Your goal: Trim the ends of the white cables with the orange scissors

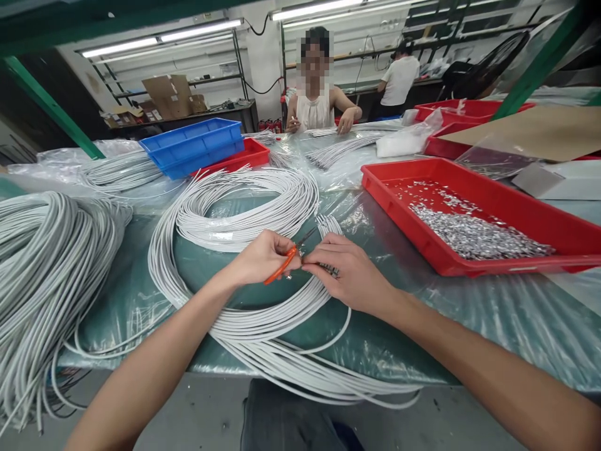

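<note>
My left hand [267, 255] is closed around orange-handled scissors [282, 265], whose dark blades point up and to the right. Against it, almost fingertip to fingertip, my right hand [345, 269] pinches a short strip of small metal pieces [330, 270]; its far end is hidden by the fingers. Under both hands lies a large loop of white cables [267, 319], their cut ends [328, 224] showing just beyond my right hand. A second coil of white cables [248, 235] rests behind my left hand.
A red tray [399, 235] with many small silvery metal pieces [474, 232] stands at right. Thick grey-white cables [51, 275] hang over the table's left front edge. Behind are a blue bin [195, 147] and a person [314, 106] seated opposite; another person [400, 81] is farther back.
</note>
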`<state>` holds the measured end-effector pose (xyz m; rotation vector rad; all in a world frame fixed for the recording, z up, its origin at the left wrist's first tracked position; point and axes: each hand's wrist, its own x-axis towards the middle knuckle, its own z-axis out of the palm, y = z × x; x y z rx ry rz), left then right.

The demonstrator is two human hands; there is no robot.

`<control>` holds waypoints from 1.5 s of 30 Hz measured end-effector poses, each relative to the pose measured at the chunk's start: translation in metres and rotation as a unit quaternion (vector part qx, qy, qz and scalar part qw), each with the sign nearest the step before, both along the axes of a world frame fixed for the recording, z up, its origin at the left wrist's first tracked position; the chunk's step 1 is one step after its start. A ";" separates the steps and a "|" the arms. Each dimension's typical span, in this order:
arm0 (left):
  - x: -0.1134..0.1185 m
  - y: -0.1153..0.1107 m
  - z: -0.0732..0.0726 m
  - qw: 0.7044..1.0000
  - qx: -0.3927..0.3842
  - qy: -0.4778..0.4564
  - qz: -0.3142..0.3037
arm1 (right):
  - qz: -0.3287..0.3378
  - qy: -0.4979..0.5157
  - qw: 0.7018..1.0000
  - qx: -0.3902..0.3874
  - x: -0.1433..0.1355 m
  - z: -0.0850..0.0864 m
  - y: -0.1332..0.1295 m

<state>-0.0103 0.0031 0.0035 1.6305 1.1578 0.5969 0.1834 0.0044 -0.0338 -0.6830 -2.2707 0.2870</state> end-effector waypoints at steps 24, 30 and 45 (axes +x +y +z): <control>0.004 -0.002 -0.006 0.985 0.151 -0.073 0.049 | -0.012 0.155 0.950 -0.269 0.000 0.012 0.003; 0.007 -0.002 -0.008 0.983 0.139 -0.108 0.059 | -0.026 0.218 0.935 -0.279 -0.004 0.010 0.000; 0.011 -0.003 -0.004 0.984 0.062 -0.140 0.091 | -0.132 0.264 0.938 -0.184 -0.007 0.007 -0.007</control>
